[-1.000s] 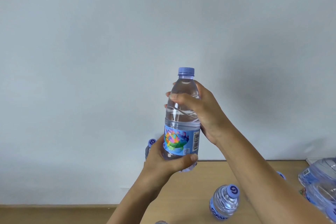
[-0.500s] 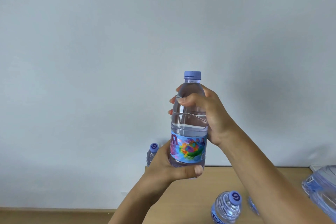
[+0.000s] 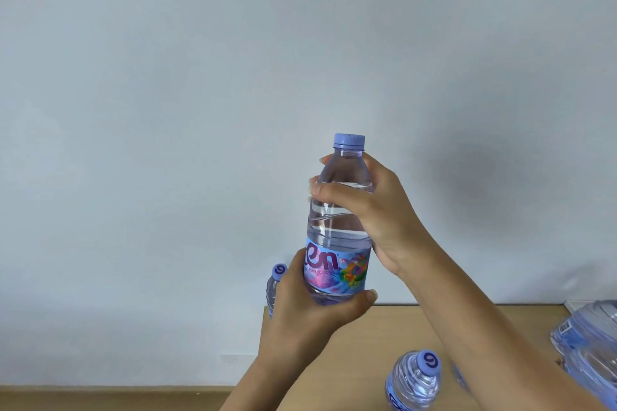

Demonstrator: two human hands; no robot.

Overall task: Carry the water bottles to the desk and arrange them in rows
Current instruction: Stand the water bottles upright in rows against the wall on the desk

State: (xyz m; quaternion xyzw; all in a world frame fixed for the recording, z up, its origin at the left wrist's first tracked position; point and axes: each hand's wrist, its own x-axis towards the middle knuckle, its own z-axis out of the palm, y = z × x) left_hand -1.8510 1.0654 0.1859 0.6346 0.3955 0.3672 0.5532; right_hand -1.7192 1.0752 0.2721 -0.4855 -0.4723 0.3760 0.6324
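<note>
A pale wall (image 3: pixel 200 110) is filling most of the view above the wooden tabletop (image 3: pixel 384 337). Right hand (image 3: pixel 377 213) and left hand (image 3: pixel 310 314) are holding an upright water bottle (image 3: pixel 340 227) above it, fingers clamped around it; other bottles (image 3: pixel 415 384) are standing nearby.

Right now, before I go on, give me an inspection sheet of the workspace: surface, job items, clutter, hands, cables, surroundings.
Surface: wooden desk, only its far part in view.
Job's things: held bottle upright above the desk, cap on; standing bottle near the front; another bottle behind the left hand; wrapped bottle pack at the right edge.
Clutter: nothing seen.
Hands: left hand grips the held bottle's base; right hand grips its shoulder.
Cables: nothing seen.
Surroundings: plain pale wall; floor strip at lower left.
</note>
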